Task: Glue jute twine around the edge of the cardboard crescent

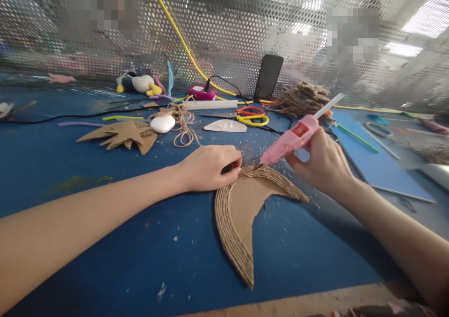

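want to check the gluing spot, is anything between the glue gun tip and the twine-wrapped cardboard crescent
Nothing visible. The pink glue gun in the right hand points its nozzle straight at the crescent's top edge, beside the left hand pinching the twine there.

You are sitting at a craft workbench in what looks like a shared workshop: the blue table top [105,242] is speckled with scraps and glue bits, and at twelve o'clock a perforated metal screen [228,22] walls it off from more work space behind. Craft supplies lie all around: cardboard cut-outs [119,135] and a coil of twine [182,123] at eleven o'clock, scissors [250,116] and a bundle of jute cord [303,99] at one o'clock, and a blue sheet [377,165] at two o'clock. A yellow cable [182,39] hangs down to a pink plug box [202,92] at twelve o'clock.
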The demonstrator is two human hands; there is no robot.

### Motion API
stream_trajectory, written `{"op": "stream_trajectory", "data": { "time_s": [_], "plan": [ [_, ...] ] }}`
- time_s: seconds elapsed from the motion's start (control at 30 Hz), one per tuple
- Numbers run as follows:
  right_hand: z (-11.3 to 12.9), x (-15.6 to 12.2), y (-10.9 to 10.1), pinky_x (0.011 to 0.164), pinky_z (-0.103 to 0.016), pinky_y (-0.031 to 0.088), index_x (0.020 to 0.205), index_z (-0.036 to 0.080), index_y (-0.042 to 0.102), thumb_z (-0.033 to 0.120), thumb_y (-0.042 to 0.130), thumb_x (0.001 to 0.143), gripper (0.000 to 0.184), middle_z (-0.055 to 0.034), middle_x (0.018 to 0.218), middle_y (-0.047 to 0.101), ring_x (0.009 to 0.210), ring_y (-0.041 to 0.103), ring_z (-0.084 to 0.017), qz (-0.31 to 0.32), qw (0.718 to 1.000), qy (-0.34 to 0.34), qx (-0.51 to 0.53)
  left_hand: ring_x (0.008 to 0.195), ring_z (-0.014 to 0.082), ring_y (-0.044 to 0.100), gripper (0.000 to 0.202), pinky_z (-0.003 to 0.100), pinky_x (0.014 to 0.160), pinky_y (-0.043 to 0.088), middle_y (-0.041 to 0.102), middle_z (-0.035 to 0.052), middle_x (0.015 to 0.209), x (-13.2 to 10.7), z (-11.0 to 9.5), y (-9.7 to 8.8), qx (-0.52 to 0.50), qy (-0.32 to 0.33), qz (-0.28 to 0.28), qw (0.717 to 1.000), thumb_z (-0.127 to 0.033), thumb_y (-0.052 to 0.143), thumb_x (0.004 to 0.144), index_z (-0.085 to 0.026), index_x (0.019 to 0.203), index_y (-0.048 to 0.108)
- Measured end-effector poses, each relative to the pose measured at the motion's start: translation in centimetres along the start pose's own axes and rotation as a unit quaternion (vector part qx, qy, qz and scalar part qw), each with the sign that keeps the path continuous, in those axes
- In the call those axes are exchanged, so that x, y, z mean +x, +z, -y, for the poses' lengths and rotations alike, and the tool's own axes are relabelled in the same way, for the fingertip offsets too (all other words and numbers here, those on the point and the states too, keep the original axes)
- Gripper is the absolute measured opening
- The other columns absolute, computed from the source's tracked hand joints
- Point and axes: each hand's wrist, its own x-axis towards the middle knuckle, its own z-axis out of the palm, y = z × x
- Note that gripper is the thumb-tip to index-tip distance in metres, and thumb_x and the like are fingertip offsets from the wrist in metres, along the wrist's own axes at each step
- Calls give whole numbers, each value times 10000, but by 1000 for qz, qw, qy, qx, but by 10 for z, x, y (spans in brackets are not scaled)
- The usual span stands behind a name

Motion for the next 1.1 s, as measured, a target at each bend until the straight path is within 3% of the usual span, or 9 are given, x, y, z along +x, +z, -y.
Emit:
{"op": "stream_trajectory", "data": {
  "time_s": [0.33,0.7,1.1],
  "plan": [
    [17,-1,-4,649,-368,422,899,235,450,263,553,884,107,-59,789,546,729,514,-228,-15,992,-107,-61,746,148,583,125,277,676,417,634,23,869,0,0,-1,-4,-4,7,1000,-251,484,931,-183,905,586],
    [20,0,-3,611,-353,386,863,243,419,206,528,890,119,-56,768,550,697,493,-221,-41,986,-145,-71,745,144,577,119,275,667,406,631,17,872,1,1,-1,-12,-8,11,1000,-247,486,935,-185,906,584],
    [21,1,-4,637,-352,388,910,233,475,179,481,924,55,-61,798,584,720,511,-216,-44,985,-138,-89,739,143,577,124,270,660,407,633,21,869,1,0,-1,-15,-9,12,1000,-246,488,931,-183,906,591]
  ]
}}
